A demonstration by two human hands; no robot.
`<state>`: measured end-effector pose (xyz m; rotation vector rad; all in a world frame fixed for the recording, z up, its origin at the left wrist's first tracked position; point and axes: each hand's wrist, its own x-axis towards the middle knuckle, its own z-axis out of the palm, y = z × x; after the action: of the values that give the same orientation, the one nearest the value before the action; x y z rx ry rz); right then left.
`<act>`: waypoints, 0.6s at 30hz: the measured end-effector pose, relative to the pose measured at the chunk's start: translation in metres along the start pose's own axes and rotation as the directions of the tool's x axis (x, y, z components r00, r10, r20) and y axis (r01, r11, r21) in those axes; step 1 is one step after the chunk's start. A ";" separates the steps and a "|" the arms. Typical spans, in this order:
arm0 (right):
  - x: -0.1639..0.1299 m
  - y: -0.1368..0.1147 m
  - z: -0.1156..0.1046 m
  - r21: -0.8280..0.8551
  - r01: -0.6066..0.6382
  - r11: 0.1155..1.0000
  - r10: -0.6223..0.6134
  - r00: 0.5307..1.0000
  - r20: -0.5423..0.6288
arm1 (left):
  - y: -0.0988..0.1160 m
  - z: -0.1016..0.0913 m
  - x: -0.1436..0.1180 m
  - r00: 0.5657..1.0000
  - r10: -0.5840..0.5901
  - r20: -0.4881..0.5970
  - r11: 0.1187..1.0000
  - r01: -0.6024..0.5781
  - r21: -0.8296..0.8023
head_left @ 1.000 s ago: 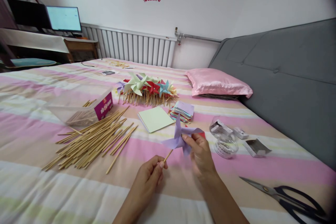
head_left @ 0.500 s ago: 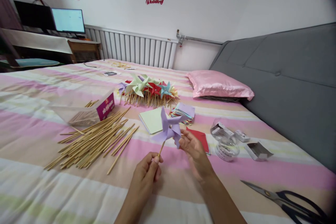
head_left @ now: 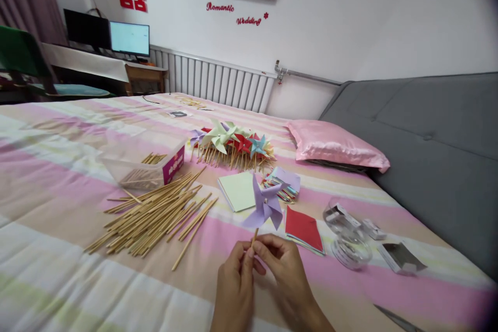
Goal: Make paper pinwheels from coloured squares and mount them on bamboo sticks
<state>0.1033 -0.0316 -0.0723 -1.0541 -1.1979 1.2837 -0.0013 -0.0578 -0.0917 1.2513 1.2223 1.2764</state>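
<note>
A purple paper pinwheel [head_left: 265, 206] stands upright on its thin wooden stick [head_left: 254, 235] in front of me. Both hands pinch that stick below the blades: my left hand [head_left: 236, 275] from the left, my right hand [head_left: 287, 268] from the right, their fingertips meeting. The lower end of the stick is hidden by my fingers. Just behind the pinwheel lies a stack of pale green paper squares [head_left: 238, 192]. To its right is a red-topped paper stack [head_left: 304, 229]. A further stack with purple sheets on top [head_left: 288, 180] sits beyond it.
Loose wooden sticks [head_left: 155, 218] spread over the bed at left, beside a clear plastic box [head_left: 136, 166]. Several finished pinwheels [head_left: 233, 140] stand farther back. Right are clear round containers [head_left: 352, 251], an open small box [head_left: 402, 258] and scissors' blades [head_left: 397, 317]. A pink pillow [head_left: 338, 144] lies behind.
My right hand has moved from the purple blades down to the stick, joining my left hand there. The view has tilted up, leaving the scissors' handles out of frame.
</note>
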 end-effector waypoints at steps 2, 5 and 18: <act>-0.001 0.003 0.004 -0.006 0.020 1.000 -0.021 1.000 -0.010 | 0.002 -0.003 0.001 1.000 0.021 0.002 1.000 -0.021 0.019; -0.002 0.009 0.009 -0.023 0.062 0.998 -0.063 0.997 -0.049 | 0.004 -0.008 0.002 0.999 -0.003 0.050 0.999 0.001 0.042; 0.049 -0.011 -0.003 -0.280 0.150 0.948 -0.251 0.895 -0.370 | -0.016 -0.012 -0.009 0.999 -0.032 0.026 0.908 0.018 0.418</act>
<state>0.1041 0.0167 -0.0598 -1.2631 -1.1272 0.7206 -0.0137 -0.0666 -0.1077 1.5453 1.5369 0.9980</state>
